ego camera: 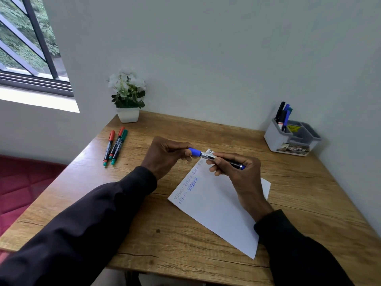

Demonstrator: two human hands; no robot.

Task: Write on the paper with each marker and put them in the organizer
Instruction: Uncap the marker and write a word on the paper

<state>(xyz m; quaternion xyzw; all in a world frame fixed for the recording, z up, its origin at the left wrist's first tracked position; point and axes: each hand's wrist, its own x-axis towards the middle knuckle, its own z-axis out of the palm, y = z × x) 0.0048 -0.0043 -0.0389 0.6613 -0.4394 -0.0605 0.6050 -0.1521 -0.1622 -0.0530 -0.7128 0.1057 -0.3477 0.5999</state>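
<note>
1. Our left hand pinches the blue marker by its cap; our right hand grips the barrel, over the paper.
2. Three markers lie far left on the desk; the organizer stands far right.

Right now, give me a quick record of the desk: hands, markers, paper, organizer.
left hand: pinches the blue cap of the marker
right hand: grips that marker's barrel
paper: blue handwriting along its left edge
loose markers: three, lying together on the table at left
organizer: far right, several markers upright in one compartment
</note>
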